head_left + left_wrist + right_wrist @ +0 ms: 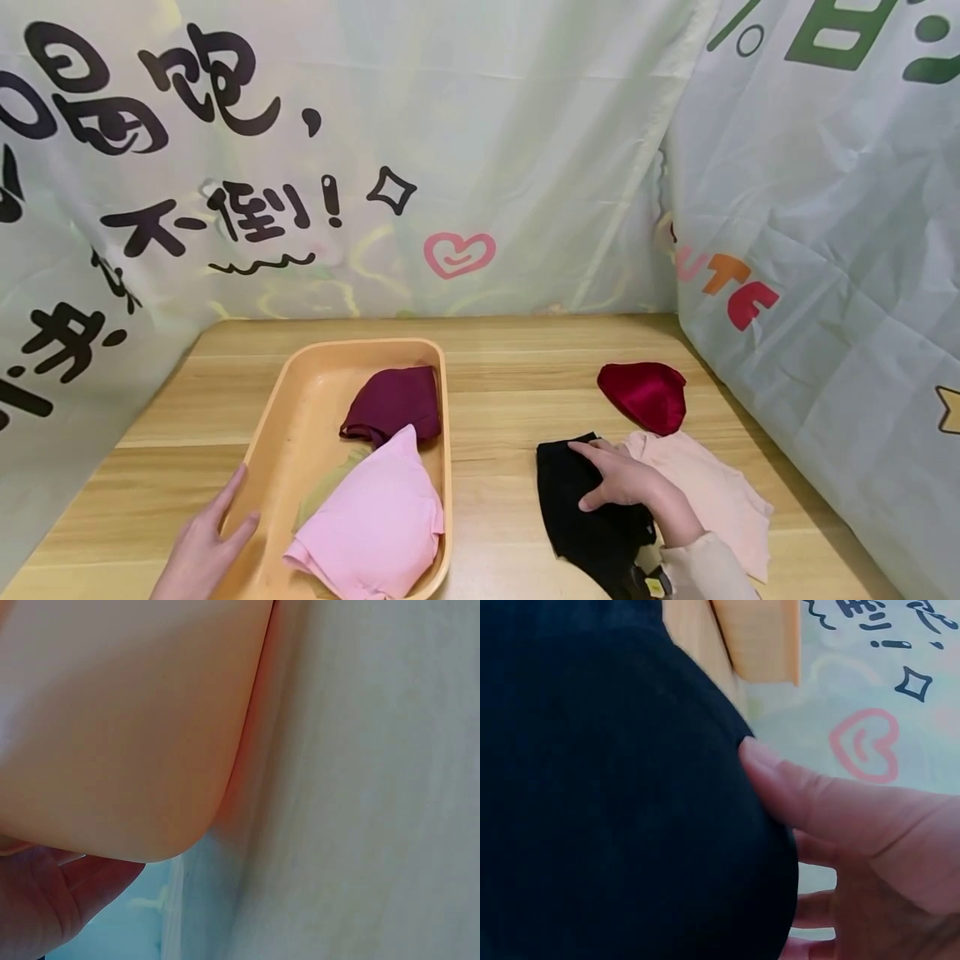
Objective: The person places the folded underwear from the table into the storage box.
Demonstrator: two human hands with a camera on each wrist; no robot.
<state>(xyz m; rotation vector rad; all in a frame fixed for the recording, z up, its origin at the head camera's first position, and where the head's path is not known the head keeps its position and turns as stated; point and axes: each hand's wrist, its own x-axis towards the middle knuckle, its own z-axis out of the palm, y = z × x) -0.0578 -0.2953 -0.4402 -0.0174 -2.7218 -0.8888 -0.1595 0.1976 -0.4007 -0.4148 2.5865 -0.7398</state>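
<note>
My left hand (pixel 201 546) is at the left side of an orange plastic tray (pixel 300 425), thumb over the rim and fingers along the outer wall. The left wrist view shows the tray's wall (pixel 127 750) up close. To the right, my right hand (pixel 626 485) holds a black folded cloth garment (pixel 573 508) by its upper part. In the right wrist view the thumb lies on the near face of the black cloth (pixel 630 787), with the other fingers partly hidden behind its edge. Inside the tray lie a pink folded cloth (pixel 375 525), a maroon one (pixel 397 400) and an olive one (pixel 326 487) partly underneath.
Beyond the right hand lies a shiny dark red folded cloth (pixel 645 396). A pale peach cloth (pixel 720 492) is spread beside the right wrist, partly covered by the forearm. Printed fabric curtains (pixel 525 150) stand behind and at both sides of the wooden table (pixel 510 375).
</note>
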